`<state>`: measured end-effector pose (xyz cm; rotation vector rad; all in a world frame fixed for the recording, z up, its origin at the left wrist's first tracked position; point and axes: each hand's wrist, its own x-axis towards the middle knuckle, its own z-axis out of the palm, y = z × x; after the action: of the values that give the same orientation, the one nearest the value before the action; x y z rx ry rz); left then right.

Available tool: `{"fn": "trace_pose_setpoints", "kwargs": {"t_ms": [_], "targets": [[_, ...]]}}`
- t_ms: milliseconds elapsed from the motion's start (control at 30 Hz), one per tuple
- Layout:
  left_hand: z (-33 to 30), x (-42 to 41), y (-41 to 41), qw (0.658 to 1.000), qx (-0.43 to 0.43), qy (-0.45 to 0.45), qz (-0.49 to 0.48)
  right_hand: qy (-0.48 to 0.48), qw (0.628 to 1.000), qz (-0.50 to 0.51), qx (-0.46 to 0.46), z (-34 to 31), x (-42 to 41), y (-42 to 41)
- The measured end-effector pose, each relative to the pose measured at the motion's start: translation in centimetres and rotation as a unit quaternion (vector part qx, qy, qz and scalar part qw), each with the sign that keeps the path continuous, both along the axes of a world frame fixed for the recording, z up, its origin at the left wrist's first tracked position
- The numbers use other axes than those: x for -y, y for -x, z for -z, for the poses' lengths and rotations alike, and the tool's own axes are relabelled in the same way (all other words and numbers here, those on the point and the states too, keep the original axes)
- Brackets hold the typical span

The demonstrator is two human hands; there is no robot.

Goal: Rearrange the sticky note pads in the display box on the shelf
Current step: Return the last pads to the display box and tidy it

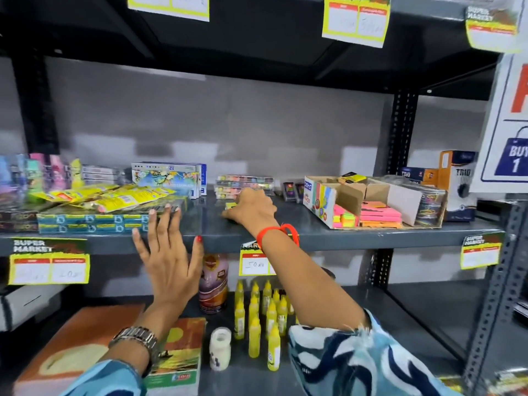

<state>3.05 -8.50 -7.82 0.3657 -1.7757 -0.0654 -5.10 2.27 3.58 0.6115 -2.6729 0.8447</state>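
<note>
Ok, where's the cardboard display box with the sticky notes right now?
In the head view, the open cardboard display box sits on the right side of the grey metal middle shelf, right of the right hand and beside the white Trio carton.

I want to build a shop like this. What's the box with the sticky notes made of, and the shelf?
The display box looks like matte cardboard: brown raw inner flaps, folded dividers, printed white outside. The shelf seems painted metal: smooth grey with a slight sheen, held by uprights with punched holes.
</note>
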Motion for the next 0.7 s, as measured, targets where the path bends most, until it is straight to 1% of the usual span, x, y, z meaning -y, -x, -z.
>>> {"fn": "trace_pose_setpoints", "kwargs": {"t_ms": [167, 267, 433, 533, 700], "targets": [[-0.3, -0.7, 0.1, 0.999, -0.018, -0.027, 0.009, 0.027, 0.997, -0.002, -0.073, 0.6, -4.1, -1.2], [-1.0, -2.1, 0.5, 0.999, -0.025, -0.041, 0.015, 0.058, 0.992, 0.002, -0.116, -0.5, -7.6, -1.8], [-2.1, -5.2, 1.5, 0.999, -0.024, -0.001, 0.046, 0.147, 0.965, 0.046, -0.214, -3.6, -15.2, -2.7], [-3.1, -7.2, 2.1, 0.997, -0.023, 0.01, 0.069, 0.182, 0.956, 0.094, -0.212, -4.1, -19.4, -1.4], [-4.5, -9.9, 3.0, 0.992, -0.031, 0.022, 0.117, 0.19, 0.951, 0.149, -0.191, -1.9, -23.1, 1.6]]}}
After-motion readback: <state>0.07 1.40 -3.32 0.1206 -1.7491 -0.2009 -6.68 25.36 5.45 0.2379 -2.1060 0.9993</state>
